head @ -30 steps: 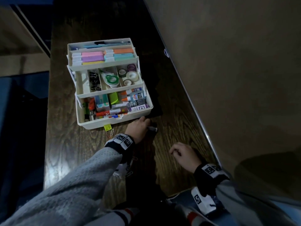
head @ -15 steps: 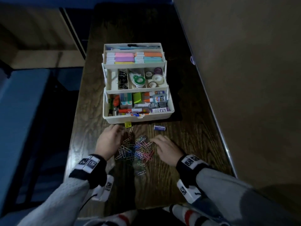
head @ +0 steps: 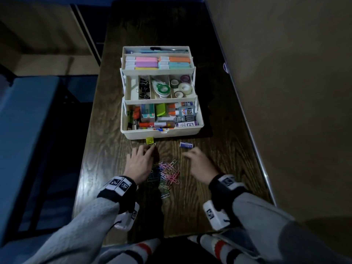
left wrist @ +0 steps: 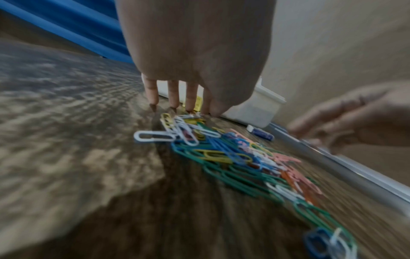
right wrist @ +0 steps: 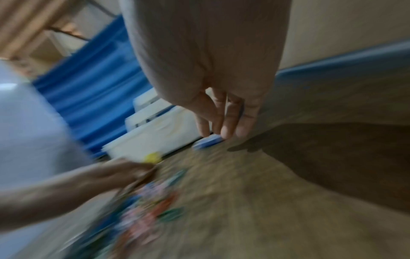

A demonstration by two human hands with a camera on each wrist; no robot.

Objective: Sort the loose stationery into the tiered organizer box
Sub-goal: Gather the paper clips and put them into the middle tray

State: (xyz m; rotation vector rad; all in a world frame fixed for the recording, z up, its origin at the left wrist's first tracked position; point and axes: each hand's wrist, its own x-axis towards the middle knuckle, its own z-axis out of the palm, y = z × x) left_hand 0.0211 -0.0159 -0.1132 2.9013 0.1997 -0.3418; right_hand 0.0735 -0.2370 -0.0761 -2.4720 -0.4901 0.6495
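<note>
Paperclips (head: pixel 167 173) lie heaped on the table (head: pixel 106 168) between your two hands, the heap running from you toward the organizer box (head: pixel 162 133). Your left hand (head: pixel 140 164) is nearer, fingers straight, tips down at the heap's far end beside a yellow piece (head: pixel 149 140). Your right hand (head: pixel 200 164) reaches with loose fingers toward a blue eraser (head: pixel 186 145), lying crosswise just ahead; contact is too blurred to tell. The box's leftmost middle-tier cell looks empty; binder clips (head: pixel 144 88), tapes (head: pixel 182 86), glue fill others.
</note>
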